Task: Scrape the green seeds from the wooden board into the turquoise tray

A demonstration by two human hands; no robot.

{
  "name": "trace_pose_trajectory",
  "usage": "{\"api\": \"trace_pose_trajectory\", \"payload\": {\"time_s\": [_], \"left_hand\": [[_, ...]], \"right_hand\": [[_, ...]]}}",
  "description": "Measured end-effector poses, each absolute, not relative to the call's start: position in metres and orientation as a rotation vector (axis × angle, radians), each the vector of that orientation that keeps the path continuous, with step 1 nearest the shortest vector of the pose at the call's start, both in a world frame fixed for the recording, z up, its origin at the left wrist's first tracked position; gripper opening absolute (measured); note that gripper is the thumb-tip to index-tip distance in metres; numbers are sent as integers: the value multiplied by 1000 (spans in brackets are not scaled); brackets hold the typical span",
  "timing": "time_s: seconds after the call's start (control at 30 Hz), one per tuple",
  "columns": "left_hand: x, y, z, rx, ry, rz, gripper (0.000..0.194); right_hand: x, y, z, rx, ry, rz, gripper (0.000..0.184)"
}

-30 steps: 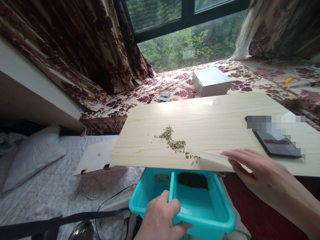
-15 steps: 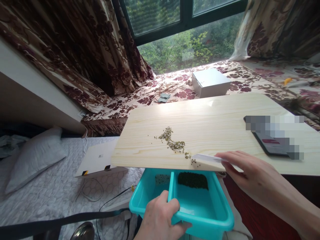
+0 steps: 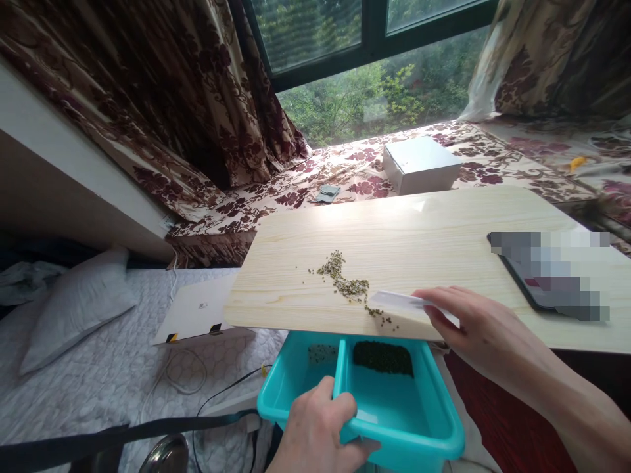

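Observation:
My left hand (image 3: pixel 320 420) grips the near rim and divider of a turquoise two-compartment bin (image 3: pixel 394 420), held below the table's front edge. A dark green heap of small beans (image 3: pixel 383 359) lies in its right compartment; a few specks show in the left one. On the wooden table (image 3: pixel 296 243), scattered greenish beans (image 3: pixel 351 286) trail toward the front edge. Between the fingers of my right hand (image 3: pixel 463 315) is a thin, whitish flat card (image 3: pixel 401 301), tilted against the tabletop just right of the bean trail.
A dark tablet-like device (image 3: pixel 537 276), partly blurred out, lies at the table's right. Behind the table, a silvery box (image 3: pixel 424 164) and a folded grey-green cloth (image 3: pixel 328 193) rest on the floral window seat. A white box (image 3: pixel 197 309) and cables lie on the quilted bed at left.
My right hand and the card have moved slightly left and back from the front edge. Several beans near the edge have spread. My left hand still grips the bin.

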State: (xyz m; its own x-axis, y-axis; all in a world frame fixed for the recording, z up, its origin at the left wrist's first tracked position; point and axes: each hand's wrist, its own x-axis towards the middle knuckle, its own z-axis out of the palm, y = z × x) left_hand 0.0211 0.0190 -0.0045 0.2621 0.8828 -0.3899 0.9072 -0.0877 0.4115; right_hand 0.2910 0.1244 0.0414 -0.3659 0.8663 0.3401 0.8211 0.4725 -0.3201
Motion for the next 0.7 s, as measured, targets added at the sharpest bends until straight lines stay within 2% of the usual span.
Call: {"api": "trace_pose_trajectory", "payload": {"time_s": [0.37,0.7], "left_hand": [[24,19,5,1926,1652,-91,22],[25,20,5,1924,1686,-123,23]], "right_hand": [[281,120,48,-1293,-2330,312,30],[297,110,46,-1340,-2274,285,28]]}}
